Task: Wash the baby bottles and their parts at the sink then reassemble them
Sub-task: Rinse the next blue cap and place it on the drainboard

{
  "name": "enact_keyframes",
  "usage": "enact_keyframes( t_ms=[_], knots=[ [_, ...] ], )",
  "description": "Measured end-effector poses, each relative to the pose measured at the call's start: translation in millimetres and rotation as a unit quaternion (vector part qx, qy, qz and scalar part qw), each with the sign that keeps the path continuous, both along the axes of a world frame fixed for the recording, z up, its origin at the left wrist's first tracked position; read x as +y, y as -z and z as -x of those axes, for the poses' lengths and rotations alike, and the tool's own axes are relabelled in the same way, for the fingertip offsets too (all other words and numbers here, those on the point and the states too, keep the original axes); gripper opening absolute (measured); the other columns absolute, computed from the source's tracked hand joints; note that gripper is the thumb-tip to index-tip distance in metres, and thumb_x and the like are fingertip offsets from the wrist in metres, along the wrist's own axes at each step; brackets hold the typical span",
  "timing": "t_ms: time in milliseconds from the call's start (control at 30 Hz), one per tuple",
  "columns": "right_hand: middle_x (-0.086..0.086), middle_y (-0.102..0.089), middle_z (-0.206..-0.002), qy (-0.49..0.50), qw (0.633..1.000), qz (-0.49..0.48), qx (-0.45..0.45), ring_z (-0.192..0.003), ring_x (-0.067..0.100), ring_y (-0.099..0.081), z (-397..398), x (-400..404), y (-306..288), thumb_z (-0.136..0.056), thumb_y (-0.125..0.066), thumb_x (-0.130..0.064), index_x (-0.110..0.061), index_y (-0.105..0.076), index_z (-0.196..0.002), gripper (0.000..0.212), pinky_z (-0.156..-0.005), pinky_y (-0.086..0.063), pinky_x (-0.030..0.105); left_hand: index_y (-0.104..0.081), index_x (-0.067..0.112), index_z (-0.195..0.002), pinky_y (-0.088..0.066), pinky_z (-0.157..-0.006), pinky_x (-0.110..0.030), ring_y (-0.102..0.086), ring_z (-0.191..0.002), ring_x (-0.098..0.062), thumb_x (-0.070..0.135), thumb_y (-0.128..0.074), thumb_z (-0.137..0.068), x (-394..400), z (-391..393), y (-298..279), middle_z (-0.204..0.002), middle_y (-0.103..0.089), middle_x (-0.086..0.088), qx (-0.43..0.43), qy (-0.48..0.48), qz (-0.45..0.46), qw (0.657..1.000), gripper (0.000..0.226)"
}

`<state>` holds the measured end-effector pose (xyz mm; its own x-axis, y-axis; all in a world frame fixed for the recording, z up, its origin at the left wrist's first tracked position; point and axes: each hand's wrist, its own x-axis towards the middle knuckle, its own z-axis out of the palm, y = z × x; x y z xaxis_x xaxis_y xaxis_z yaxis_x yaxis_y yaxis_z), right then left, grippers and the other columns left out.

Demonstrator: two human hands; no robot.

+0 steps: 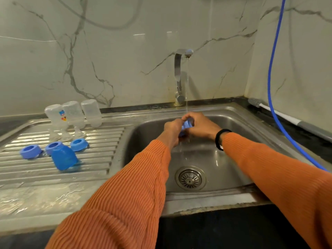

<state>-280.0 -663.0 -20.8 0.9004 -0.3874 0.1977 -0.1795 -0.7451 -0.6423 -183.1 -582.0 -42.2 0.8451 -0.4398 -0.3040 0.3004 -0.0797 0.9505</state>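
**Rinsing a blue cap under the tap, rest of the kit already draining**

So here's the setup. Both hands are over the sink (233, 123) basin, right under the running tap (180, 76). The left hand (172, 126) and right hand (199, 125) are wrapped around a blue cap (186, 125) together, fingers curled close on it from both sides. It's mostly buried in the hands, so I can't say how it's turned or whether the fingers are rubbing inside it. Holding it straight in the stream makes sense: water hits the piece and falls into the basin toward the drain (190, 178).

Everything else sits on the ribbed drainboard (100, 159) to the left. Three clear bottles (73, 114) stand mouth-down along its back edge, just beside each other, presumably so they drip dry. In front of them are what look like clear teats (79, 133), hard to make out. Nearer the front are three blue collar rings (79, 144) and a second blue cap (63, 158), tipped a bit and touching the middle ring.

A bottle brush (255, 102) lies at the back right corner of the sink, untouched, with a blue hose (271, 87) hanging past it.

My guess: washing is nearly done, and reassembly hasn't started since nothing's screwed together yet.
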Motion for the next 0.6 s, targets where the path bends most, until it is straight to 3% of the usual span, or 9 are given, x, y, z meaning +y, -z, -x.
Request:
enact_keyframes(
  t_ms=[133,200,267,367,500,600],
  knots=[
    [-0.002,-0.069,-0.099,-0.007,0.999,0.033,0.027,-0.089,0.013,-0.064,5.3,8.4,-3.6,-0.079,-0.087,-0.04,-0.023,-0.065,-0.108,0.039,-0.076,-0.053,0.029,-0.076,0.018,-0.098,-0.065,-0.072,-0.041,-0.073,-0.089,-0.025,0.031,-0.084,-0.081,34.7,7.5,-16.1,-0.101,-0.074,-0.011,-0.147,0.015,-0.134,0.98,0.023],
    [-0.002,-0.07,-0.098,-0.014,0.996,0.074,0.041,-0.088,0.013,-0.064,8.2,16.1,-8.7,-0.08,-0.086,-0.039,-0.022,-0.067,-0.106,0.036,-0.079,-0.055,0.033,-0.071,0.024,-0.092,-0.064,-0.081,-0.042,-0.07,-0.097,-0.024,0.024,-0.085,-0.08,54.6,16.8,-25.6,-0.105,-0.071,-0.01,-0.21,0.053,-0.134,0.967,0.019],
    [-0.001,-0.07,-0.101,-0.014,0.992,0.111,0.054,-0.09,0.015,-0.064,11.2,25.5,-13.5,-0.08,-0.084,-0.037,-0.022,-0.067,-0.107,0.036,-0.083,-0.057,0.037,-0.068,0.022,-0.111,-0.063,-0.085,-0.043,-0.068,-0.099,-0.023,0.014,-0.083,-0.079,73.4,22.9,-33.5,-0.109,-0.069,-0.011,-0.249,0.076,-0.121,0.958,0.036],
    [0.0,-0.07,-0.104,-0.017,0.989,0.139,0.055,-0.093,0.019,-0.066,15.1,40.6,-19.7,-0.078,-0.085,-0.04,-0.022,-0.066,-0.109,0.041,-0.085,-0.057,0.04,-0.062,0.015,-0.129,-0.061,-0.087,-0.045,-0.066,-0.087,-0.021,0.005,-0.076,-0.077,102.3,28.5,-46.4,-0.107,-0.07,-0.018,-0.32,0.112,-0.106,0.935,0.054],
    [0.001,-0.071,-0.094,-0.023,0.991,0.129,0.026,-0.087,0.019,-0.066,20.8,69.4,-31.8,-0.072,-0.09,-0.039,-0.02,-0.067,-0.099,0.04,-0.081,-0.058,0.043,-0.061,0.011,-0.129,-0.06,-0.087,-0.051,-0.071,-0.1,-0.029,-0.007,-0.073,-0.078,146.4,28.4,-58.2,-0.111,-0.073,-0.015,-0.426,0.146,-0.118,0.885,0.055],
    [0.0,-0.073,-0.087,-0.04,0.991,0.126,0.002,-0.083,0.018,-0.069,23.7,97.2,-42.0,-0.071,-0.091,-0.036,-0.019,-0.071,-0.092,0.033,-0.08,-0.059,0.047,-0.069,0.006,-0.123,-0.06,-0.092,-0.042,-0.072,-0.101,-0.022,-0.003,-0.077,-0.08,174.2,31.6,-69.1,-0.11,-0.074,-0.012,-0.507,0.127,-0.136,0.841,0.044]
  ],
)
